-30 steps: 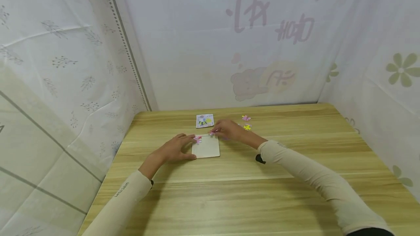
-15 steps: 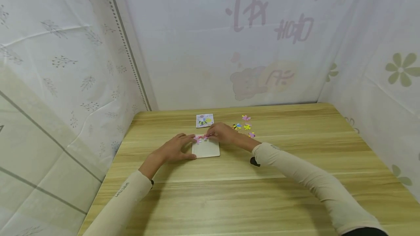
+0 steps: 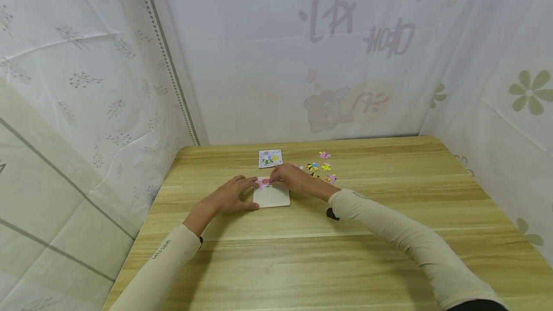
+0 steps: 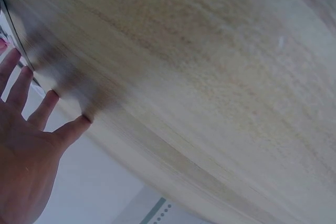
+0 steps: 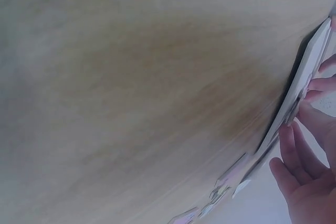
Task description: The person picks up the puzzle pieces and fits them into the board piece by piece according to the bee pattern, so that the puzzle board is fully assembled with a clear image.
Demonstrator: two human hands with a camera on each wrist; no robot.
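A white square puzzle board (image 3: 272,198) lies on the table. On its far left corner sits a pink puzzle piece (image 3: 259,184). My left hand (image 3: 231,196) is spread at the board's left side, fingertips at the pink piece and thumb at the near left corner. In the left wrist view the fingers of the left hand (image 4: 26,135) are extended and apart. My right hand (image 3: 291,177) pinches a pink-and-red puzzle piece (image 3: 265,182) against the board's far edge, right beside the first piece. The right wrist view shows the right hand's (image 5: 310,156) thumb and fingertips at the board.
Several loose puzzle pieces, among them a yellow piece (image 3: 326,167), a pink piece (image 3: 324,155) and a purple piece (image 3: 331,179), lie right of the right hand. A bee picture card (image 3: 270,159) lies behind the board. Fabric curtains (image 3: 276,56) surround the wooden table (image 3: 276,263).
My right hand has moved left over the board, bringing the pink-and-red puzzle piece up to the pink one. More loose pieces now show behind the right hand. The left hand stays put.
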